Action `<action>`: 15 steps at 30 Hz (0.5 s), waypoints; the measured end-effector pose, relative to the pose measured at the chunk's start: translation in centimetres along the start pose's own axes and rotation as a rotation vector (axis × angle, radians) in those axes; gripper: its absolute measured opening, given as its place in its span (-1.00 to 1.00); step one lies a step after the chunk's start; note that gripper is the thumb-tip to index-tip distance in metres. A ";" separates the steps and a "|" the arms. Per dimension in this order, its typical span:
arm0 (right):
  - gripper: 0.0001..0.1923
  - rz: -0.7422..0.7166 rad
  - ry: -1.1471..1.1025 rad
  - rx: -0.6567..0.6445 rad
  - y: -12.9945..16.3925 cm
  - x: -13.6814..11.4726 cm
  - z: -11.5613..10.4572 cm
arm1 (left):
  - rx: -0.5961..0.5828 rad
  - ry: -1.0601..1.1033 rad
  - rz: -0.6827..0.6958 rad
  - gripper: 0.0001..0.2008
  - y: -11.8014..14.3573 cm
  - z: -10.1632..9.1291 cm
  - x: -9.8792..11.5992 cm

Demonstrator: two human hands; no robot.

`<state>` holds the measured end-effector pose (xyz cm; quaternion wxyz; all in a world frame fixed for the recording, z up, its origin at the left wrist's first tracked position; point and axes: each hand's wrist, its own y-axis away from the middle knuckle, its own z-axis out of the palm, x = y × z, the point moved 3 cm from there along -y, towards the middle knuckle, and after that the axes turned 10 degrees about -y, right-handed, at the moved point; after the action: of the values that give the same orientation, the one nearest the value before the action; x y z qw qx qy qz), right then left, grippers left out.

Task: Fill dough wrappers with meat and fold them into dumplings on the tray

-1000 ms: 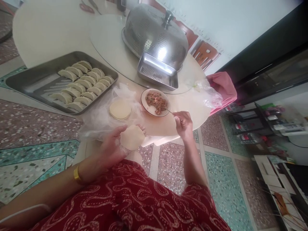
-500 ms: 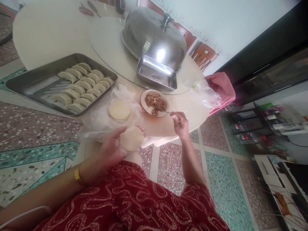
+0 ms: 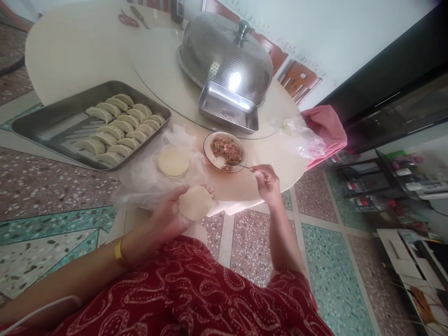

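My left hand [image 3: 170,215] holds a round dough wrapper [image 3: 195,202] flat on its fingers at the table's near edge. My right hand [image 3: 266,182] grips a thin spoon [image 3: 241,165] whose tip rests in a small bowl of minced filling [image 3: 224,150]. A stack of wrappers [image 3: 173,162] lies on a clear plastic sheet [image 3: 143,177] just beyond my left hand. A metal tray [image 3: 52,126] at the left holds rows of several folded dumplings [image 3: 119,128].
A perforated steel dome cover [image 3: 224,56] and a small steel tray [image 3: 227,107] sit on the glass turntable [image 3: 157,60]. Scissors [image 3: 128,18] lie at the far edge. A plastic bag [image 3: 303,135] and pink cloth [image 3: 329,128] lie at right. Terrazzo floor surrounds the table.
My right hand drew back slightly from the bowl, then moved the spoon tip to the bowl's near side. The left hand with the wrapper stayed nearly still.
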<state>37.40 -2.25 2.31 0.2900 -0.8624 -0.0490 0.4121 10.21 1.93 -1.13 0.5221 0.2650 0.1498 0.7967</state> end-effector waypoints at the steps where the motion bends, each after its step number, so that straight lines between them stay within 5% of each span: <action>1: -0.80 0.018 -0.006 0.019 0.1 0.1 0.1 | -0.031 0.004 -0.001 -0.47 -0.1 -0.1 0.0; 6: -0.71 0.152 -0.094 0.080 0.7 0.7 1.2 | -0.096 0.014 -0.008 -0.57 -1.7 0.2 0.1; 12: -0.62 0.350 -0.303 0.356 1.4 2.9 2.9 | 0.004 0.092 -0.062 -0.63 -6.8 1.5 0.8; 15: -0.63 0.429 -0.428 0.411 1.5 3.1 3.5 | -0.055 0.126 -0.050 -0.61 -8.1 2.0 0.9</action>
<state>36.58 -0.90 -2.31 0.3475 -0.6710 0.1575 0.6358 17.21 6.02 -3.46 0.5387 0.1961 0.1670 0.8022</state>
